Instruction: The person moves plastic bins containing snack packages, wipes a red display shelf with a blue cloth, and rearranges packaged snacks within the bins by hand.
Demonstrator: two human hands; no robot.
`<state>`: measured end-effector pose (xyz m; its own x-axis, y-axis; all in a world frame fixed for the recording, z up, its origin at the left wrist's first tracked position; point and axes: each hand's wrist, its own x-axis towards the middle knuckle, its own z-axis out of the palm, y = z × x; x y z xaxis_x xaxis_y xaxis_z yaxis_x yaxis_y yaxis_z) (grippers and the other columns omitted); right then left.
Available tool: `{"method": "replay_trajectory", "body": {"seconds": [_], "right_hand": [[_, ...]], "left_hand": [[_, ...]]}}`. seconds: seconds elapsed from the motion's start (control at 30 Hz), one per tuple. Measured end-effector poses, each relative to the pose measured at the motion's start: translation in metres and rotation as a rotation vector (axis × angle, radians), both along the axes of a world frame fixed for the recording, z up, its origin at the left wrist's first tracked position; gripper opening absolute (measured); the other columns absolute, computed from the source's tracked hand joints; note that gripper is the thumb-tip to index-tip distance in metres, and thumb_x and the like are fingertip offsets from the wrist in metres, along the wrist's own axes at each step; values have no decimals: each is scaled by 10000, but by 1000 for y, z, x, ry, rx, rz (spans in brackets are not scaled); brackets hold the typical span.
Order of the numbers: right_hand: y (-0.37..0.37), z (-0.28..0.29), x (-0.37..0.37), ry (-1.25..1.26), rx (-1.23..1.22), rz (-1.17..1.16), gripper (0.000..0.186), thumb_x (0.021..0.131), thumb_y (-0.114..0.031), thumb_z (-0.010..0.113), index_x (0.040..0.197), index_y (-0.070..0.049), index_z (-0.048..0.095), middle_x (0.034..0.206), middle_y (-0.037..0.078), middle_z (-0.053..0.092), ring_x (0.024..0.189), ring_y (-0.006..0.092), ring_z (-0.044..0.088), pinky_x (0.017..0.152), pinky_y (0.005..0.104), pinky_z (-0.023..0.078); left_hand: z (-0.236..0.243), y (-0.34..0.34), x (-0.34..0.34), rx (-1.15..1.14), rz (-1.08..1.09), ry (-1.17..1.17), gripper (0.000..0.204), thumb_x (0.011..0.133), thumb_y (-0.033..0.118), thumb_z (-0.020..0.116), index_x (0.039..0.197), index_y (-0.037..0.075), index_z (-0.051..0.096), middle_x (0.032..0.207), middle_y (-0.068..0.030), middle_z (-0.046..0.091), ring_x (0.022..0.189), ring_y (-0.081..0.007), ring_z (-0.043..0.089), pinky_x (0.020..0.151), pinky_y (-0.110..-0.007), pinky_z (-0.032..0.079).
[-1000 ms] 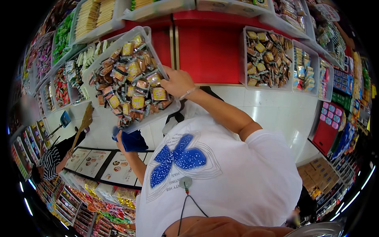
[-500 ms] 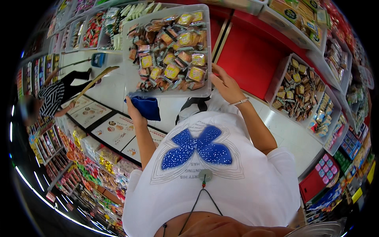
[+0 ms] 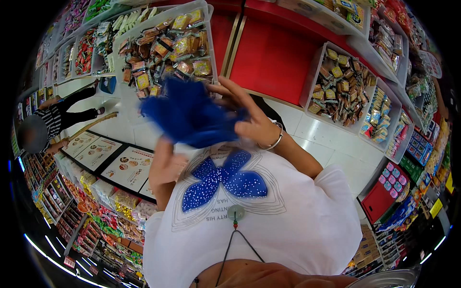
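A blue cloth (image 3: 187,115), blurred by motion, hangs in front of me between my hands. My right hand (image 3: 245,115) grips its right side. My left hand (image 3: 165,165) is just below its lower left, fingers apart and apparently off it. Behind the cloth, a translucent bin (image 3: 126,103) of wrapped snacks (image 3: 180,45) sits at the top left, partly hidden. My white T-shirt is below my hands.
A red shelf board (image 3: 269,62) lies ahead, with a snack bin (image 3: 338,86) to its right and more bins around. A menu-like panel (image 3: 127,168) lies lower left. A person in stripes (image 3: 48,120) holds a long-handled object at left. Shelves line both sides.
The snack bin has left my hands and sits farther up and left. The blue cloth has risen, now in my right hand, while my left hand's fingers have opened. The view has shifted.
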<state>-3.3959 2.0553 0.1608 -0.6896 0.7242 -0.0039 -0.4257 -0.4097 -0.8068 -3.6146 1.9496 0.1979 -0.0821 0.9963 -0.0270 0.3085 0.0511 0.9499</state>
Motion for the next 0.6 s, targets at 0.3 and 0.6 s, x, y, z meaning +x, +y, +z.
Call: {"method": "replay_trajectory", "body": {"seconds": [0.3,0.6], "right_hand": [[29,-120,53,-1051,567,-444,677,748,-331,677,1318,-94,399,1317,217,396,1146,336,464,952,413,387],[55,-267,30,-1473,1056,-16,645,788,-307,610,1375,-299,343,1477,62,228,1332,290,258,964,650,261]], "left_hand": [[-48,43,24,32,67,682,364,828,68,576,1190,43,539,1195,-118,535,1096,-291,497,925,-375,386],[-89,49,36,101,225,893,289,828,103,565,1109,40,592,1122,-110,562,1025,-289,517,882,-376,387]]}}
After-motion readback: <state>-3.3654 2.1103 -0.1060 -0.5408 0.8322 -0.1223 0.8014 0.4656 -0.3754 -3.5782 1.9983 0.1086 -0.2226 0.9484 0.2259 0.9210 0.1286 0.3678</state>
